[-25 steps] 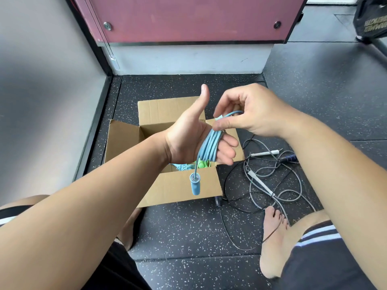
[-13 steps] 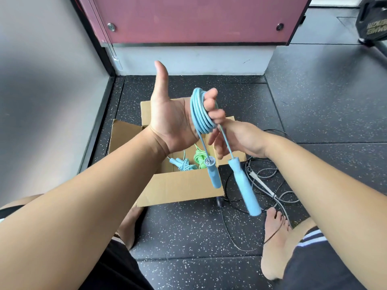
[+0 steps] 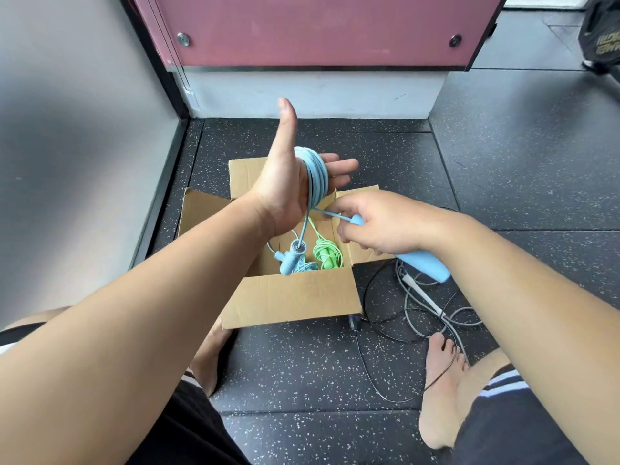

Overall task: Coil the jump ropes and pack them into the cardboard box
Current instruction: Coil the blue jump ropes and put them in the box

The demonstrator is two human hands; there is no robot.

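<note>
The fingers (image 3: pixel 339 166) of the left hand (image 3: pixel 288 196) lie straight, pointing right with the thumb up. They carry the light blue plastic-corded jump rope (image 3: pixel 317 172), wound as a tight coil round them and the palm. The fingers (image 3: pixel 337 209) of the right hand (image 3: pixel 379 226) curl round the rope's light blue tubular handle (image 3: pixel 431 266), just near and right of the coil, with a short run of cord between the two. The other blue handle (image 3: pixel 289 260) hangs on its cord from the coil into the open brown cardboard box (image 3: pixel 292 297), so the rope is above the box, not yet packed. In the box lie a coiled green jump rope (image 3: pixel 327 255) and what seems to be a pale blue bundle (image 3: pixel 307 266), partly hidden

Nothing clamps the loops: a sideways pull from the right hand or a dip of the left could slide them off the fingertips and spring the coil. The hanging handle could also snag the green rope

The box sits on a black speckled rubber floor (image 3: pixel 318 364). Loose grey and black ropes (image 3: pixel 422 297) sprawl to its right beside a bare foot (image 3: pixel 443 380). A maroon panel (image 3: pixel 318 28) stands at the far side and a grey wall (image 3: pixel 67 129) at the left
</note>
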